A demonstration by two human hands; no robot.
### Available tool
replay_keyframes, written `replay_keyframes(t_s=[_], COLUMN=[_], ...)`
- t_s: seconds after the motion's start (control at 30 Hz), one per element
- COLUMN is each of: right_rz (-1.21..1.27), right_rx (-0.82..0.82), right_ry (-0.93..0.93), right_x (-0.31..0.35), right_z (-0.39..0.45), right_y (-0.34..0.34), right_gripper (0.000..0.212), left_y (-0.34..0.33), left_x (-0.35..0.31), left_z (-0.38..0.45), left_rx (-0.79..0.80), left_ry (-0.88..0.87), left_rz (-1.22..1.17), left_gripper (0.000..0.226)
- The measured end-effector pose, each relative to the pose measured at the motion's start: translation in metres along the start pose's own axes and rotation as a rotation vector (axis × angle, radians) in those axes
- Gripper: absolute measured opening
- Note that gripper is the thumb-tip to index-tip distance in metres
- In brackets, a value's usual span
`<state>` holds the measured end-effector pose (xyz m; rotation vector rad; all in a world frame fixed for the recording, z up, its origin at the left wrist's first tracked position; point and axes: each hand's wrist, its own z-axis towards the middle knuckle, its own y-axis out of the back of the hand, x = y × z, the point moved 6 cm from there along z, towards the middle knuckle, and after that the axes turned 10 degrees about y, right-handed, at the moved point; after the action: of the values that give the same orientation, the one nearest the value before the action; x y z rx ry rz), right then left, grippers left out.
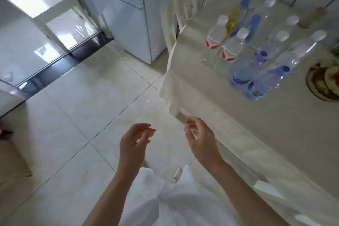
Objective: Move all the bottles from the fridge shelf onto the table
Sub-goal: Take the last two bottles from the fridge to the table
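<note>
Several clear plastic water bottles [256,42] stand grouped on the table [229,119] at the right, some with white caps, some with blue caps, one with a yellow label [232,22]. The white fridge [135,13] stands shut at the top centre, left of the table. My left hand [134,143] hangs over the floor with fingers loosely curled, holding nothing. My right hand [199,135] floats beside the table's near corner, fingers relaxed and empty. Both hands are well short of the bottles.
A cream tablecloth drapes over the table edge. A pale plastic chair [176,16] stands between fridge and table. A plate of fruit [326,82] sits at the table's right edge. A tiled floor [82,106] spreads left, with a doorway threshold [55,64] beyond.
</note>
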<state>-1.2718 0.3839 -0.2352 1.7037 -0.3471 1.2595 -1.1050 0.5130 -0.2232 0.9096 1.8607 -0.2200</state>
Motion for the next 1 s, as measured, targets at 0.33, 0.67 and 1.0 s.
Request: replay_keyframes(t_s=[0.33,0.67,1.0], right_rz=[-0.068,-0.039,-0.039], right_rx=[0.343,0.419,0.423], right_ry=[0.211,0.315,0.302], right_x=[0.119,0.238,0.281], right_z=[0.040,0.078,0.170], right_y=[-0.165,-0.328,-0.398], right_gripper=[0.027,0.028,0.029], left_y=[0.172,0.351,0.413], left_x=[0.037,0.053,0.001], left_z=[0.019,0.073,0.192], left_rx=[-0.185,-0.328,-0.288], left_ry=[-0.025,-0.026,-0.070], left_rz=[0.079,0.150,0.108], left_gripper=[0.019,0.026,0.023])
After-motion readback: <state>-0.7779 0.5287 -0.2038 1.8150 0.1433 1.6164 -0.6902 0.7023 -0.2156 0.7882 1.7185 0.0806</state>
